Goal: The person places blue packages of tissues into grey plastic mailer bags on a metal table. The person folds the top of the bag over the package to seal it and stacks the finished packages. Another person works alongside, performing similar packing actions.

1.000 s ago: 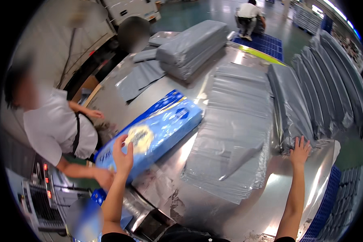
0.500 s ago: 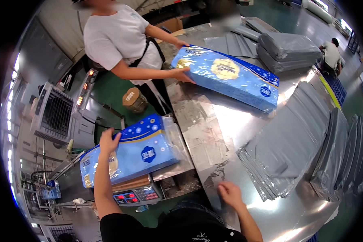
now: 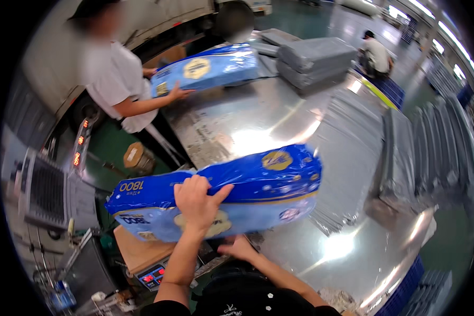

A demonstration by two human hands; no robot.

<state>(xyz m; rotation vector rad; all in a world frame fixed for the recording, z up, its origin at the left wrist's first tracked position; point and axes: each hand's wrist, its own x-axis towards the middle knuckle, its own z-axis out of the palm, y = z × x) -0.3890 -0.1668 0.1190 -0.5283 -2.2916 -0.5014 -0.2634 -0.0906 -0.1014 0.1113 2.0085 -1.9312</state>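
- The blue package lay lengthwise from left to right in front of the wearer, its dark blue side uppermost and its light blue side toward the near edge.
- The left hand grasped it near the middle, fingers bent against the film and thumb spread to the right.
- The right hand was at the package's near lower edge, fingertips partly hidden; whether it gripped or only propped the package, I could not tell.
- As far as could be judged, the handling was midway: the package's left end was above a wooden board beside a lit scale display, its right end reached over the metal counter, and it had not been let go.
- A second blue package was already at the counter's far left, in the grasp of a co-worker.
- To the right, flat grey sheets lay stacked on the counter; the package's right end covered part of their left side from view.
- Beyond those, upright grey bundles crowded the right edge, which left little room there.
- Grey wrapped blocks stood at the far side; past them a person crouched by a blue pallet.
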